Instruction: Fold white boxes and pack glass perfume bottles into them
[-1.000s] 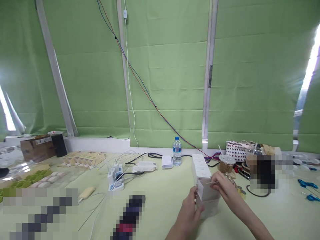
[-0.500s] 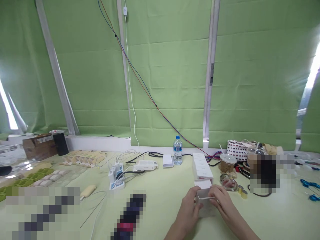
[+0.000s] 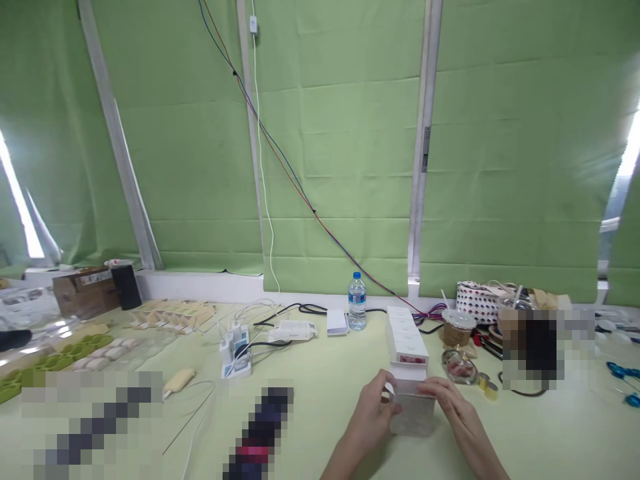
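Note:
A small white carton (image 3: 413, 415) is between my hands, its near face in grey shadow and a flap standing up at its far edge. My left hand (image 3: 374, 408) grips the carton's left side, thumb on the near face and fingers bent around the edge. On the other side, my right hand (image 3: 454, 408) holds the top right edge with its fingers pressed together. Just beyond stands a row of similar white boxes (image 3: 406, 335), the nearest with a small reddish print. What the carton contains is hidden from view.
A water bottle (image 3: 357, 303) and a white box (image 3: 337, 323) stand behind, near a power strip (image 3: 236, 353) with cables. To the right are a lidded cup (image 3: 458, 328), a clear round container (image 3: 459, 367), gold rolls (image 3: 489, 388) and blue scissors (image 3: 623, 380). Green moulds (image 3: 75, 357) lie left.
The carton has tipped, so its near face shows more and its opening no longer shows. My right fingers have straightened along its top right edge. The view has shifted slightly.

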The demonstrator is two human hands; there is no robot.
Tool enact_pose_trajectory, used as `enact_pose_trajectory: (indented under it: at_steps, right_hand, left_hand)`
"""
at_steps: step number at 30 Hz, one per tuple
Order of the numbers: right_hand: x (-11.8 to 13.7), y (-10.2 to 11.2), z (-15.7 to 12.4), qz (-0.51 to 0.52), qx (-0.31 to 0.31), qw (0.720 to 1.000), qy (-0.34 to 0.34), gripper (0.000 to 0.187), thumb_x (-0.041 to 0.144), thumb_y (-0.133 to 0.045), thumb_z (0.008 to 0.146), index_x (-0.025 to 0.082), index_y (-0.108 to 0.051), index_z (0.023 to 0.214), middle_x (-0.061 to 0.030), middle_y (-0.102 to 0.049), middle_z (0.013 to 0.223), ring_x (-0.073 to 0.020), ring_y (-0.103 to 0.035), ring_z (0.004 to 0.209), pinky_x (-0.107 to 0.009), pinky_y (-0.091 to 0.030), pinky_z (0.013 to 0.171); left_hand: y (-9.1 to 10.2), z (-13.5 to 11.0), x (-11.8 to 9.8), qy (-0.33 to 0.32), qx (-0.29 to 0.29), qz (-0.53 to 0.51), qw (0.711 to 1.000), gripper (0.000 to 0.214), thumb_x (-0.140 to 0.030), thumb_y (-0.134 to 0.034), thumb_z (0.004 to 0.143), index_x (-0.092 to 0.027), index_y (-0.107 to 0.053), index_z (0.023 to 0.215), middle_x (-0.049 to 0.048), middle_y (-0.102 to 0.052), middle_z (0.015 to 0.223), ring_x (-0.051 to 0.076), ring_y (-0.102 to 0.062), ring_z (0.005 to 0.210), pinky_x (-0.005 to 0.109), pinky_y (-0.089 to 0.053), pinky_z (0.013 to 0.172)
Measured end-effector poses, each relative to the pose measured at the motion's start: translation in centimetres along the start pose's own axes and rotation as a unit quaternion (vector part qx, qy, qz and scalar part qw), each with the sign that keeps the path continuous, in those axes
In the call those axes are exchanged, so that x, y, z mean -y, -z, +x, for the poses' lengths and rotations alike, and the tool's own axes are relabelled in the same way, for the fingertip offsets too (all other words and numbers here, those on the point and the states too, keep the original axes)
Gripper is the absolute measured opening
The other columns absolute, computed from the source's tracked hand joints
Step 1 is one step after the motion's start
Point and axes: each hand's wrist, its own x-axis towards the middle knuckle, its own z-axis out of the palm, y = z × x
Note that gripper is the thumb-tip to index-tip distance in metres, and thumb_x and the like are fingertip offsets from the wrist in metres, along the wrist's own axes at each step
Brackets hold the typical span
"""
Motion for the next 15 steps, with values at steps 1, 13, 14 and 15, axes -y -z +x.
enact_pose_trajectory:
  at_steps: [1,13,14,15]
  right_hand:
    - [0.0,0.0,0.1,-0.005,0.004,1.0,0.012,0.044,0.05,-0.036,0.095,0.025,-0.073,0.099,-0.0092,-0.07,0.109,-0.0255,-0.064,0.106,-0.038,-0.054,0.089]
    - [-3.0,-1.3,-1.1,-0.17,0.013,0.964,0.203,0.041,0.027,-0.053,0.091,0.03,-0.054,0.131,-0.0056,-0.062,0.13,-0.0248,-0.058,0.119,-0.038,-0.052,0.094]
    - [-3.2,-1.2,-1.2,-0.163,0.023,0.965,0.205,0.042,0.028,-0.052,0.092,0.031,-0.052,0.134,-0.0051,-0.061,0.132,-0.0249,-0.057,0.121,-0.039,-0.051,0.096]
    - [-3.3,-1.0,-1.3,-0.15,0.03,0.967,0.203,0.043,0.03,-0.049,0.093,0.031,-0.05,0.136,-0.0045,-0.06,0.133,-0.025,-0.055,0.122,-0.04,-0.05,0.097]
  left_hand:
    - [0.2,0.0,0.0,0.006,0.0,-0.001,1.0,0.028,-0.006,-0.053,0.069,-0.023,-0.049,0.091,0.0005,-0.061,0.097,0.018,-0.058,0.089,0.028,-0.048,0.076]
    - [0.3,0.1,-0.6,0.013,-0.003,-0.04,0.999,0.021,-0.017,-0.058,0.072,-0.023,-0.046,0.088,0.001,-0.062,0.095,0.017,-0.055,0.086,0.025,-0.049,0.069]
    - [0.4,0.0,-0.8,0.01,0.001,-0.042,0.999,0.021,-0.018,-0.058,0.073,-0.022,-0.046,0.089,0.0014,-0.062,0.096,0.017,-0.055,0.087,0.024,-0.049,0.068]
    - [0.5,0.0,-0.9,0.009,0.006,-0.044,0.999,0.02,-0.019,-0.058,0.073,-0.022,-0.047,0.09,0.0016,-0.061,0.096,0.017,-0.054,0.087,0.023,-0.048,0.068]
